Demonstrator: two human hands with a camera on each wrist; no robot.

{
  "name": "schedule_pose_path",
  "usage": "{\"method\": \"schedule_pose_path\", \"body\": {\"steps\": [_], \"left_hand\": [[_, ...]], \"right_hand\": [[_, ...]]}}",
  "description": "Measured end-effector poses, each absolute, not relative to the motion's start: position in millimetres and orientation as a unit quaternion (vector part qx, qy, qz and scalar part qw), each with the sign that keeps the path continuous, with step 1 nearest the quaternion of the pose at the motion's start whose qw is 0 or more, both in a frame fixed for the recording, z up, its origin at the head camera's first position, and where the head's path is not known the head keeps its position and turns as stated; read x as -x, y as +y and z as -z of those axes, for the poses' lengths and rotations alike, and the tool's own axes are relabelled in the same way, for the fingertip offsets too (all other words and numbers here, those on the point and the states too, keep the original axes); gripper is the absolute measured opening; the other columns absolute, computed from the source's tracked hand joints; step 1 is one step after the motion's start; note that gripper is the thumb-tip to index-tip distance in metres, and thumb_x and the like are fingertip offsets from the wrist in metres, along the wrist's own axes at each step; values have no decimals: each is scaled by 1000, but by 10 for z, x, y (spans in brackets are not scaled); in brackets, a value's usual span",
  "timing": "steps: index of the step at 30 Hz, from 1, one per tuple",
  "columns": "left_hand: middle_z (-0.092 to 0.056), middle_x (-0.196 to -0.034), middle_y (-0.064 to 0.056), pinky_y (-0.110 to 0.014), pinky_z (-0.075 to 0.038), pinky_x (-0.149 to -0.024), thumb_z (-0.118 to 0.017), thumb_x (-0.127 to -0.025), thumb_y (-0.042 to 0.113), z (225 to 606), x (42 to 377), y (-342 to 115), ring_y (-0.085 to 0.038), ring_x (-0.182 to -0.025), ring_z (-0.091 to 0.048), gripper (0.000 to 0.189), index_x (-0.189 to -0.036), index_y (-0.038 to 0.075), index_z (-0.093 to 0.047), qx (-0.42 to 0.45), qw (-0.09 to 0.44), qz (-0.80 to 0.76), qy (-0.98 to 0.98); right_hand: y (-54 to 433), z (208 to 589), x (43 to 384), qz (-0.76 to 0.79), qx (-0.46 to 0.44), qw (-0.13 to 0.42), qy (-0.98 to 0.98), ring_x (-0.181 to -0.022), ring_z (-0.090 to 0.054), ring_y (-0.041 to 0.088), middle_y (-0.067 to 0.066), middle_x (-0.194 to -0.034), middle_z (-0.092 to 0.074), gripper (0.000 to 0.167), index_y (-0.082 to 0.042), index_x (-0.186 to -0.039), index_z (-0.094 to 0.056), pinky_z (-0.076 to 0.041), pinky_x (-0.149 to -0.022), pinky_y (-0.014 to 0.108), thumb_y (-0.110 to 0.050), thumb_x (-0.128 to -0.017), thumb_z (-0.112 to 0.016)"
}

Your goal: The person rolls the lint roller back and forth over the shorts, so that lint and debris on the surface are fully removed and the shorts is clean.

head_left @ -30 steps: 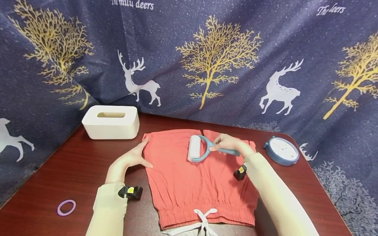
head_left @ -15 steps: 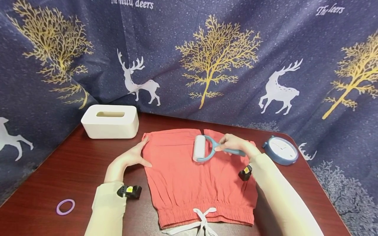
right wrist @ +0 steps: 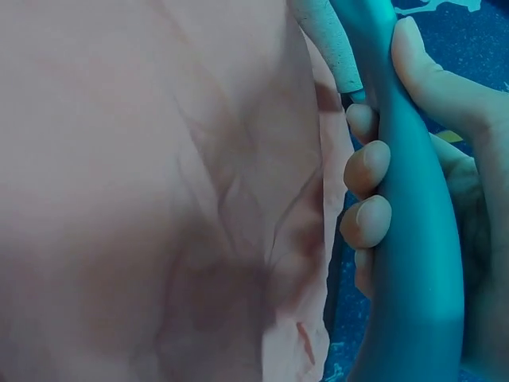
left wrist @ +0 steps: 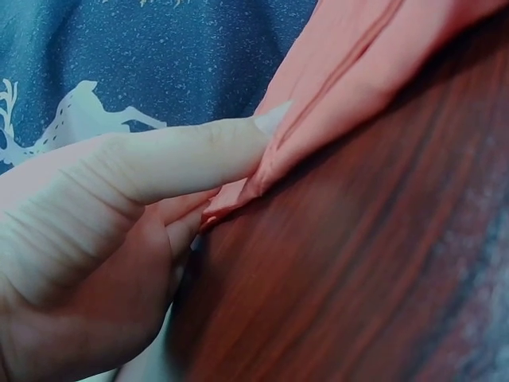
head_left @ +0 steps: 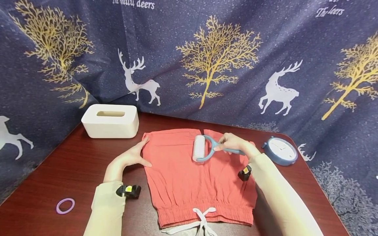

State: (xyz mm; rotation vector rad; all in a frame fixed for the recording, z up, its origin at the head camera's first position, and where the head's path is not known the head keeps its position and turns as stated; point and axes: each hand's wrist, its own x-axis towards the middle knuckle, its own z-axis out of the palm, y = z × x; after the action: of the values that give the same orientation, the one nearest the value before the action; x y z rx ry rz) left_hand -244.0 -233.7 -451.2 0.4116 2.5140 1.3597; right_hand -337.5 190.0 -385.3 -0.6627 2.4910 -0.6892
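Coral-red shorts (head_left: 174,170) with a gathered waistband and a white drawstring (head_left: 202,216) lie spread on the table, waistband toward me. My right hand (head_left: 231,142) grips the blue handle of a lint roller (head_left: 199,148); its white cylinder is over the middle of the shorts, near the gap between the legs. In the right wrist view my fingers curl round the handle (right wrist: 417,239). My left hand (head_left: 133,156) rests at the left edge of the shorts, thumb and fingers spread apart. The left wrist view has the thumb (left wrist: 199,155) lying straight against the cloth's edge.
A white tissue box (head_left: 110,121) stands at the back left of the dark red table (head_left: 73,170). A blue-rimmed clock (head_left: 280,150) lies at the right. A purple ring (head_left: 65,206) lies at the front left. A patterned curtain (head_left: 177,65) hangs behind.
My right hand and the lint roller have shifted a little to the right across the shorts, then stayed nearly still over the last half second. The left hand has kept its place.
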Motion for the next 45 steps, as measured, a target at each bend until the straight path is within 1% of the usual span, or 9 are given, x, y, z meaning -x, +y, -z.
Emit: {"method": "schedule_pose_path", "body": {"steps": [7,13,18,25,29,35,41,45], "left_hand": [[-13,-160,-29,-62,-13,-116,-90,-67,21,4526,2447,-2341,-45,-148,-10,124,-154,-6,-5,-145,118,-456,870],[-14,-160,-28,-62,-13,-116,-90,-67,22,4521,2434,-2339,-45,-147,-11,124,-154,-6,-6,-140,116,-450,874],[-14,-160,-27,-62,-13,-117,-89,-68,23,4544,2438,-2333,-44,-148,-11,124,-155,-4,-5,-141,120,-448,874],[-15,-161,-26,-61,-14,-117,-89,-68,24,4552,2443,-2345,-44,-148,-12,124,-155,-4,-5,-142,118,-445,876],[-15,-160,-27,-61,-14,-117,-89,-68,24,4549,2445,-2355,-44,-148,-12,123,-154,-5,-6,-144,114,-444,877],[-15,-160,-26,-61,-15,-117,-89,-68,25,4551,2449,-2365,-44,-148,-13,122,-154,-5,-7,-143,113,-438,880],[-14,-160,-27,-61,-14,-117,-89,-68,24,4532,2442,-2360,-44,-148,-12,123,-154,-5,-6,-141,117,-442,878],[-14,-161,-26,-61,-14,-117,-89,-68,25,4527,2437,-2357,-44,-148,-12,123,-155,-5,-6,-142,117,-443,878]], "right_hand": [[1782,3803,3355,252,224,242,910,-44,-46,9,-3,-49,-49,30,-2,-80,-73,-43,-48,27,-32,-84,-75],[1666,3816,3379,254,226,244,908,-47,-49,9,2,-52,-54,29,-2,-80,-74,-45,-51,26,-31,-84,-76],[1598,3858,3403,249,236,237,909,-48,-48,8,3,-53,-58,29,-2,-78,-75,-43,-54,25,-31,-83,-76],[1506,3844,3423,246,239,241,908,-47,-49,8,-2,-50,-54,28,-4,-80,-76,-44,-50,25,-31,-83,-76],[1448,3829,3429,243,240,242,908,-46,-48,9,-1,-51,-54,28,-4,-79,-76,-44,-49,25,-32,-83,-76],[1345,3816,3432,235,242,242,910,-47,-48,8,-1,-52,-55,28,-5,-78,-76,-42,-50,24,-32,-83,-76],[1214,3805,3444,239,263,251,900,-44,-46,9,0,-51,-53,30,-2,-78,-74,-43,-53,25,-32,-85,-75],[1133,3830,3462,249,266,257,895,-43,-46,8,-3,-48,-50,31,-1,-77,-73,-43,-53,24,-32,-84,-76]]}}
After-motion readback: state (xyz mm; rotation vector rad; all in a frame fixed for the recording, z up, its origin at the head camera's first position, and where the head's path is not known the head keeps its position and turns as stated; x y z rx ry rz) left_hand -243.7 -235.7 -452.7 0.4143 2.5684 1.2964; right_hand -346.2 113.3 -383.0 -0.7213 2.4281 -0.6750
